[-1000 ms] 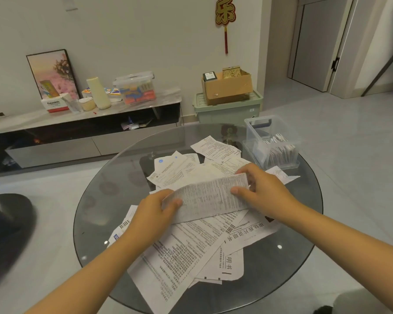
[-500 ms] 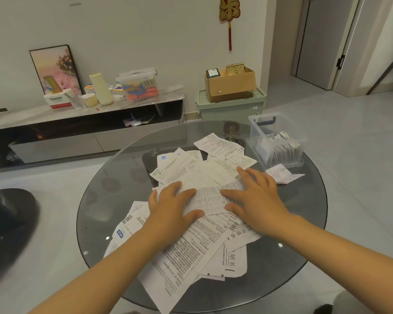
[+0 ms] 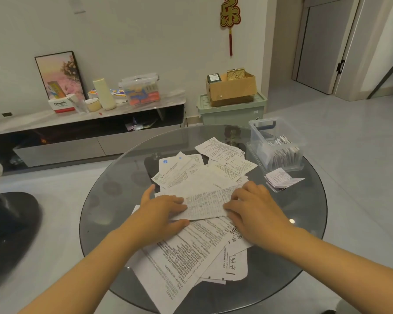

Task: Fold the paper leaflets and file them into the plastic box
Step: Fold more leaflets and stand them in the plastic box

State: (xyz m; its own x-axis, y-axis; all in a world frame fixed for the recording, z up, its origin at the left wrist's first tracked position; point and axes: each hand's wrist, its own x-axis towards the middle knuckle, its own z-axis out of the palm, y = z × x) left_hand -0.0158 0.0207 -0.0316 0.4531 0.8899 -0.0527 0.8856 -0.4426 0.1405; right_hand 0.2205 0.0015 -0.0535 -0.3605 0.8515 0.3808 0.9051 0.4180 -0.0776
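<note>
A folded strip of printed leaflet (image 3: pixel 205 205) lies on top of a heap of loose paper leaflets (image 3: pixel 191 252) in the middle of the round glass table (image 3: pixel 104 214). My left hand (image 3: pixel 161 211) presses its left end with flat fingers. My right hand (image 3: pixel 254 207) presses its right end, fingers spread along the fold. The clear plastic box (image 3: pixel 277 143) stands at the table's far right and holds several folded leaflets upright. A small folded leaflet (image 3: pixel 279 179) lies on the glass just in front of the box.
A low TV bench (image 3: pixel 82 132) with a picture frame, a storage box and small items runs along the far wall. A green bin (image 3: pixel 232 112) with a cardboard box on top stands behind the table. A dark chair seat (image 3: pixel 7 230) is at the left.
The leaflet was held up between both hands; it has been folded over and laid down on the heap, and both hands have flattened onto it and slid apart toward its ends.
</note>
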